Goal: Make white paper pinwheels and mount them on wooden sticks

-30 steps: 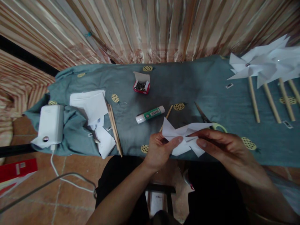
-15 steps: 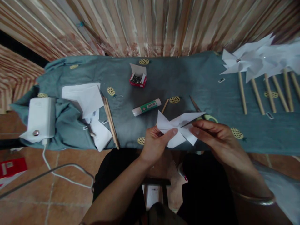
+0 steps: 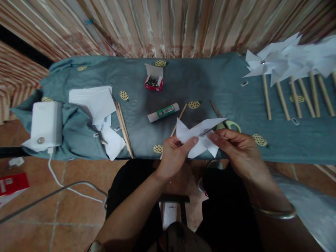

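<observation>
A white paper pinwheel with folded blades is held between both hands over the table's near edge. My left hand is closed on its left side, the thumb lying near the centre. On the other side, my right hand pinches a blade with thumb and fingertips. A thin wooden stick lies partly behind the paper and my left hand. Just beyond the right hand are scissors with light green handles. The green and white glue stick lies beyond the left hand.
An open red box of metal pins stands behind the glue stick. White paper sheets and wooden sticks lie left, beside a white device with a cable. Finished pinwheels on sticks lie at the far right.
My right hand has drawn inward with its blade, closer to the pinwheel's centre. The left hand keeps its hold. The whole view has shifted slightly, so the table sits higher.
</observation>
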`<state>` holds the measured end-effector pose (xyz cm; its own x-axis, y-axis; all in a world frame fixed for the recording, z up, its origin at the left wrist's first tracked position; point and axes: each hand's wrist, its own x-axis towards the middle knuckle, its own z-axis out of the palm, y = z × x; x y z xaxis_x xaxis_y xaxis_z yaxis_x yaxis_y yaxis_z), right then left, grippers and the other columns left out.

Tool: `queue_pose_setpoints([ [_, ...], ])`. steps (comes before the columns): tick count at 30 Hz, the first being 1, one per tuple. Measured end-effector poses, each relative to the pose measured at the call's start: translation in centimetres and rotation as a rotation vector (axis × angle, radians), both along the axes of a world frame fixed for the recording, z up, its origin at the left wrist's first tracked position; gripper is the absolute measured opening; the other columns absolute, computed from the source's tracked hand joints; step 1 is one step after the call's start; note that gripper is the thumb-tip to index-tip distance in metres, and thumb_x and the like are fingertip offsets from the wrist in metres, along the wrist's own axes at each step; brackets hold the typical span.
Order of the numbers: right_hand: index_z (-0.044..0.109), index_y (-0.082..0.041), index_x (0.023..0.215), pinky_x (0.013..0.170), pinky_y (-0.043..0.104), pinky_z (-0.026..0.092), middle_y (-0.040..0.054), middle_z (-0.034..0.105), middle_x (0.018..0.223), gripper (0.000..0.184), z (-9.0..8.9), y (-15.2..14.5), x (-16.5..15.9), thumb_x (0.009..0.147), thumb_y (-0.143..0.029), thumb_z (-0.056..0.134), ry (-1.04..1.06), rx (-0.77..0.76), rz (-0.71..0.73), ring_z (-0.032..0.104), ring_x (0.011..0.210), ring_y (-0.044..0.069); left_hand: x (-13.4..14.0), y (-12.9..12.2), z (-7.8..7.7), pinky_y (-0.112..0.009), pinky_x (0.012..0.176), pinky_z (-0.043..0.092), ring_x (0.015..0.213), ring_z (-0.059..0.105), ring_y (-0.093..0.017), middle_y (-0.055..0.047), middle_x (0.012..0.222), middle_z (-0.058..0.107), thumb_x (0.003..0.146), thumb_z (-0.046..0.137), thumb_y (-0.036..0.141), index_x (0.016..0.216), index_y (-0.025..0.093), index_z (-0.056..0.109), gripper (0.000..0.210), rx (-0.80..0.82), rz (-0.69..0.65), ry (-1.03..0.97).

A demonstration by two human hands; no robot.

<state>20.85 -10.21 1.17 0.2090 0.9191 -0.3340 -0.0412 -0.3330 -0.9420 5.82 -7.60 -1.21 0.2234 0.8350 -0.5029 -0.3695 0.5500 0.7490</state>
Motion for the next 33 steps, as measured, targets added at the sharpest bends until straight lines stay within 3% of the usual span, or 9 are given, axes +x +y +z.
queue_pose_setpoints([
  [9,0.072,-0.026,0.069,0.055,0.029,0.048,0.0006,0.067,0.067,0.033,-1.0,-0.7,0.8,0.083,-0.055,0.065,0.033,-0.043,0.026,0.058,0.058,0.016,0.2,0.3,-0.5,-0.025,0.069,0.053,0.069,0.067,-0.013,-0.002,0.079,0.077,0.058,0.087,0.033,0.075,0.02,0.078,0.024,0.027,0.011,0.012],
  [19,0.075,-0.027,0.067,0.054,0.025,0.047,-0.0022,0.069,0.065,0.03,-1.2,-0.7,1.0,0.07,-0.056,0.077,0.011,-0.035,0.046,0.056,0.055,0.012,0.2,0.2,-0.7,-0.026,0.068,0.053,0.067,0.066,-0.013,-0.002,0.076,0.077,0.057,0.088,0.033,0.074,0.019,0.077,0.025,0.027,0.029,-0.002],
  [26,0.076,-0.026,0.071,0.05,0.023,0.044,-0.0027,0.065,0.061,0.026,-1.2,-0.7,1.3,0.075,-0.052,0.074,-0.069,0.001,0.031,0.054,0.054,0.011,0.2,0.2,-0.8,-0.026,0.07,0.053,0.069,0.067,-0.013,-0.002,0.079,0.077,0.058,0.087,0.034,0.075,0.019,0.077,0.024,0.025,0.014,-0.003],
  [33,0.075,-0.026,0.066,0.045,0.022,0.041,-0.0029,0.064,0.059,0.023,-0.2,-0.1,0.6,0.073,-0.048,0.076,-0.176,0.058,0.018,0.051,0.051,0.009,0.2,0.0,-0.7,-0.024,0.068,0.052,0.067,0.066,-0.012,-0.002,0.078,0.076,0.061,0.086,0.034,0.078,0.018,0.078,0.025,0.02,-0.012,0.013],
])
